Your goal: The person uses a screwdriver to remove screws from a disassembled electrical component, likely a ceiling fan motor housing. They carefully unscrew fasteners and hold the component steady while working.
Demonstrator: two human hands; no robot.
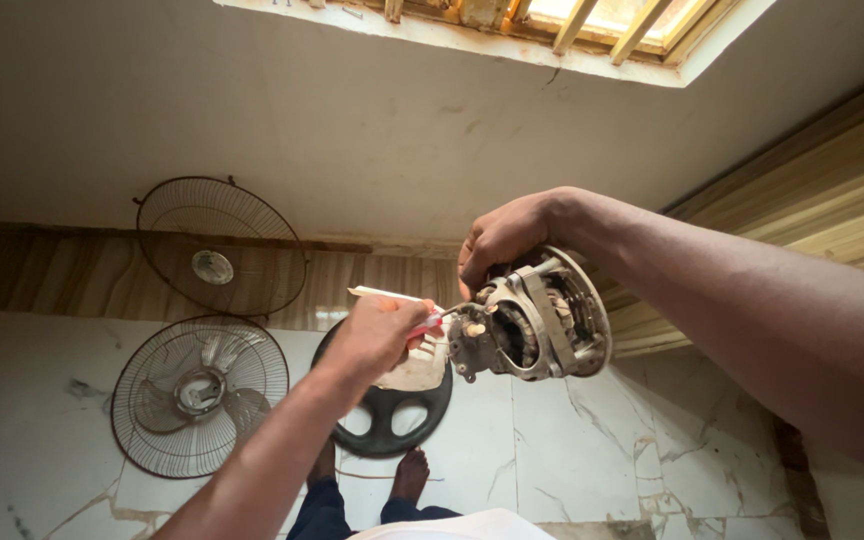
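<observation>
Both my hands are full, left (377, 335) gripping a screwdriver (422, 322), right (502, 240) clutching the fan motor (537, 320); the tip could slip and gouge the windings.

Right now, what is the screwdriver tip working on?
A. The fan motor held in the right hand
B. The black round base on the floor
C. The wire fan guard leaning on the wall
A: the left hand points the screwdriver at the fan motor, which the right hand holds up.
</observation>
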